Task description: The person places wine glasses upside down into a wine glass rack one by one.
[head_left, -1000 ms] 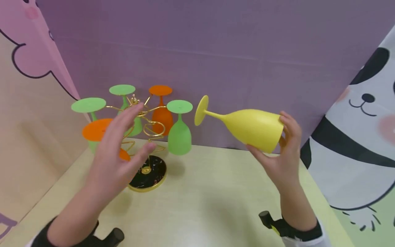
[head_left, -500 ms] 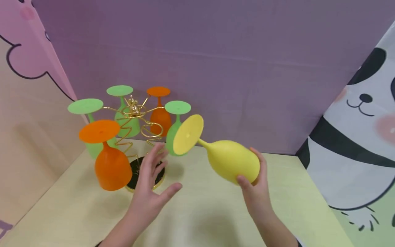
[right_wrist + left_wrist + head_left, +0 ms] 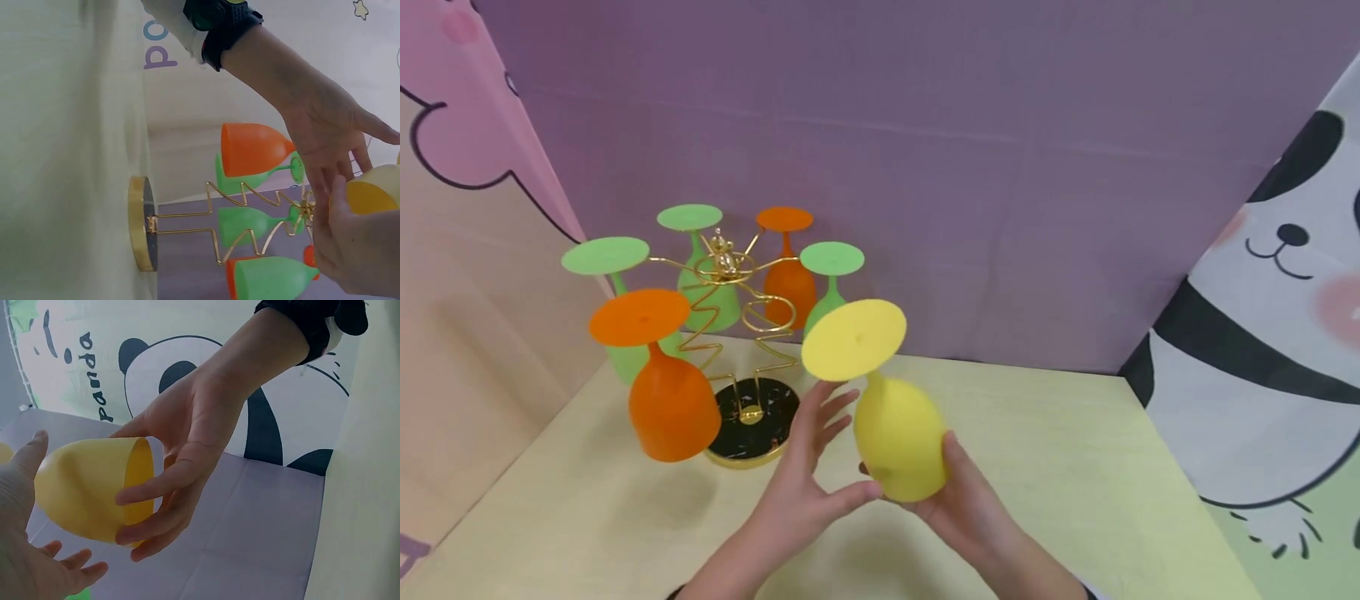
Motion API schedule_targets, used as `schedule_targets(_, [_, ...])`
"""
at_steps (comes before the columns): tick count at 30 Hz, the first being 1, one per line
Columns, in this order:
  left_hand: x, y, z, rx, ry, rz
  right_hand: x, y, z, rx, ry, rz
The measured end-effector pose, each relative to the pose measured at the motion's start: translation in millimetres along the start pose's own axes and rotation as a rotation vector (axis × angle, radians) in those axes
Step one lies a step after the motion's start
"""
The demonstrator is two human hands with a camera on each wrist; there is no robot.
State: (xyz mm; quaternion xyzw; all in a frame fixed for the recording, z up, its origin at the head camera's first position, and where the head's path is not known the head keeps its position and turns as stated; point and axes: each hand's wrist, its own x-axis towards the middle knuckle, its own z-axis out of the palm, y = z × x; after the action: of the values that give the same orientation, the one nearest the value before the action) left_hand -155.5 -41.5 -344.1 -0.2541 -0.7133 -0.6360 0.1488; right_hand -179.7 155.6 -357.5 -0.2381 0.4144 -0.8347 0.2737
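A yellow goblet (image 3: 901,437) hangs upside down and slightly tilted above the table, its round foot uppermost. My right hand (image 3: 973,508) grips its bowl near the rim, with the fingers curled round the edge in the left wrist view. On the goblet's other side is my left hand (image 3: 801,492), its fingers spread and nothing held. The left thumb lies close to the bowl; I cannot tell whether it touches. Behind the hands stands a gold wire glass rack (image 3: 724,271), where green and orange goblets hang by their feet. One orange goblet (image 3: 673,408) hangs nearest, at front left.
The rack rises from a round black base (image 3: 752,421) with a gold edge on the pale table (image 3: 1037,442). A green goblet (image 3: 832,260) hangs just behind the yellow foot. A purple cloth (image 3: 925,167) backs the table, and a panda print (image 3: 1262,358) covers the right side.
My right hand has brought the yellow goblet left and down, turning it from nearly sideways to foot-up. My left hand has left the rack's front and come down and right beside the bowl.
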Motion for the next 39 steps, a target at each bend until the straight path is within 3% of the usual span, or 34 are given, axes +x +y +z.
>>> schedule_targets(5, [1.7, -3.0, 1.8, 0.009, -0.01, -0.016, 3, 9, -4.3, 0.083, -0.056, 0.059])
schedule_targets(9, [-0.3, -3.9, 3.9, 0.08, -0.019, -0.106, 4, 14, -7.2, 0.093, -0.111, 0.089])
schedule_targets(12, [-2.8, -4.0, 5.1, 0.141, -0.033, -0.128, 5, 18, -8.1, 0.092, -0.159, 0.105])
schedule_targets(26, [-10.7, -6.4, 4.5, 0.212, 0.023, -0.024, 5, 23, -7.7, 0.064, -0.245, 0.121])
schedule_targets(33, [-12.5, -6.7, -1.4, 0.23, 0.084, -0.11, 6, 25, -7.6, 0.029, -0.217, 0.148])
schedule_targets(39, [-11.2, -6.5, -12.4, 0.312, 0.157, -0.096, 8, 26, -8.9, -0.02, -0.217, 0.129])
